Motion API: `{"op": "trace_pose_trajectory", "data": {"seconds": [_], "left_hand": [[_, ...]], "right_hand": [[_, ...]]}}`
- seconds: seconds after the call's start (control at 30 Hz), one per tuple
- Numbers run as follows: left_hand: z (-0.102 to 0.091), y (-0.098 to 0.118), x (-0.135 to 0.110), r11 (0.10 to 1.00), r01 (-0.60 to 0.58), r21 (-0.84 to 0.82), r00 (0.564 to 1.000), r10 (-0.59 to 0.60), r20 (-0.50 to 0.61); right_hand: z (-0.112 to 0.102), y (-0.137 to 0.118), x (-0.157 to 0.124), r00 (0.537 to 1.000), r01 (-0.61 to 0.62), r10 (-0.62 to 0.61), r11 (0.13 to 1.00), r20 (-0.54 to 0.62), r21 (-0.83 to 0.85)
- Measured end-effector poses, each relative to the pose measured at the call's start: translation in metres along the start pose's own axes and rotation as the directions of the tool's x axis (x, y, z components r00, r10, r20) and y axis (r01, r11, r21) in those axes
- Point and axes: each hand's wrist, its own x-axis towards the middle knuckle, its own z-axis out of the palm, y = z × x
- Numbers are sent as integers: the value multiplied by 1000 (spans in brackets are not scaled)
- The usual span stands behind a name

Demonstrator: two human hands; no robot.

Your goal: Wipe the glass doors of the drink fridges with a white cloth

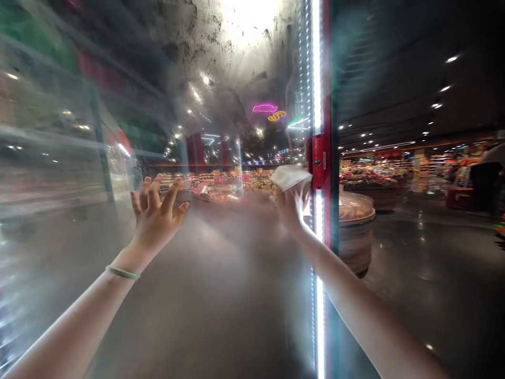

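A large fogged glass pane [221,284] stands upright in front of me, with misty patches low down and smeared marks near the top. My left hand [153,218], with a pale green band at its wrist, spreads its fingers against or close to the glass; it holds nothing. Close to the pane's right edge, my right hand [291,205] is closed on a white cloth [292,178], partly blurred. The cloth lies against or very near the glass, beside the red frame piece [320,160] on the door edge.
A bright light strip [320,316] runs down the pane's right edge. Past it stand a round wood-look display bin [357,231], heaped produce [366,176] and a person in dark clothing [485,184]. Neon signs [265,109] show in the glass. The dark floor [426,284] is shiny.
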Motion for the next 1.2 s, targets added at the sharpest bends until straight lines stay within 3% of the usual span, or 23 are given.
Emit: {"op": "trace_pose_trajectory", "data": {"seconds": [0.1,0.13,0.23,0.3,0.37,0.4,0.43,0.47,0.5,0.57,0.63,0.7,0.77,0.8,0.9,0.97,1.0,1.03,1.1,1.13,1.17,1.2], "left_hand": [[2,-1,-11,1000,3,-23,1000,-3,-11],[2,-1,-14,1000,4,-27,1000,-4,-7],[0,-1,-21,1000,14,-15,1000,-14,12],[-2,0,-23,1000,23,-7,1000,-23,20],[-3,0,-25,1000,26,-2,999,-26,35],[-3,0,-26,1000,24,4,999,-24,45],[-3,-1,-27,1000,17,12,998,-18,54],[-2,-2,-28,1000,10,21,998,-11,63],[-1,-3,-30,1000,3,28,998,-5,69],[3,-6,-32,999,-3,36,998,1,69],[6,-9,-34,999,-2,35,998,-1,68],[8,-11,-36,1000,1,28,997,-3,71],[7,-13,-36,1000,-7,19,997,6,79],[6,-14,-36,1000,-16,16,997,14,82],[2,-17,-36,999,-43,17,995,41,91],[-3,-19,-36,998,-51,21,994,49,96],[-5,-20,-37,998,-55,23,993,52,102],[-8,-22,-38,998,-61,24,992,58,112],[-14,-27,-43,997,-75,29,987,70,142],[-18,-30,-46,996,-79,37,985,72,157],[-21,-34,-50,996,-78,49,983,69,170],[-25,-39,-55,995,-72,66,982,59,179]], "right_hand": [[-2,-1,-24,942,258,-255,966,218,15],[-2,-1,-32,933,284,-278,959,228,8],[-4,-3,-57,997,70,-68,995,34,-72],[-5,-8,-74,1000,-7,6,995,-10,-98],[-5,-13,-86,978,163,-151,984,145,-70],[-6,-14,-87,938,273,-259,962,232,-31],[-5,-16,-86,901,343,-331,939,281,7],[-4,-17,-82,894,355,-347,935,285,24],[-3,-20,-76,919,311,-305,950,251,18],[3,-29,-64,988,112,-108,993,113,-26],[9,-43,-56,997,41,-39,999,72,-27],[14,-56,-52,957,211,-215,977,197,38],[17,-65,-45,854,391,-413,911,317,134],[18,-69,-40,839,408,-433,901,328,147],[22,-84,-25,959,187,-191,982,209,38],[26,-101,-23,973,137,-138,990,182,18],[29,-110,-25,949,216,-222,975,222,51],[31,-118,-29,895,331,-349,937,277,109],[35,-130,-35,742,518,-571,821,350,241],[36,-135,-36,709,544,-610,792,354,275],[38,-138,-37,725,529,-596,803,345,274],[40,-142,-36,777,481,-539,842,325,245]]}}
